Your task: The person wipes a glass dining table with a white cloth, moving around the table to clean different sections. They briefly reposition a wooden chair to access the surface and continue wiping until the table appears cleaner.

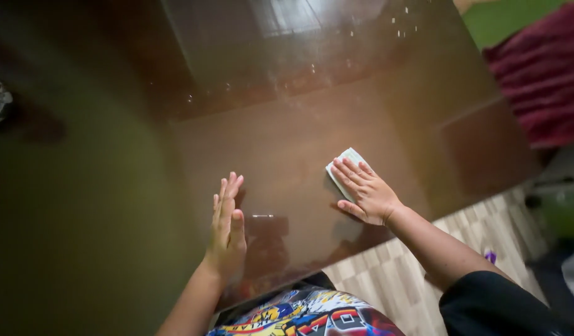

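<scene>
A dark, glossy brown tabletop (pixel 287 143) is filling most of the view, reflecting a window near its far edge and showing pale specks and smears there. Its near edge is running on a slant just behind the right wrist, and beyond that edge a floor (pixel 411 274) of pale checked tiles is showing. A dark red cloth (pixel 542 74) is lying far off to the right of the grip, past the tabletop's right edge, with a green surface behind it. The left part of the view is sitting in shadow, too dark to tell.

The right hand (pixel 364 190) is lying flat, palm down, fingers spread and pointing away toward the far left, pressing a rag (pixel 344 160) onto the tabletop. The grip is not closed round it: the fingers are only resting on top, holding it down. The rag is a small, pale greenish folded piece, and only its far corner is peeking out past the fingertips.

The left hand (pixel 228 224) is standing well apart to the left of the grip, open and empty, fingers straight and together, tilted on its edge just above or at the tabletop; I cannot tell if it is touching. Bare tabletop is lying open between the two hands and stretching far ahead of the rag.

A bright printed garment (pixel 305 314) is showing at the bottom.
</scene>
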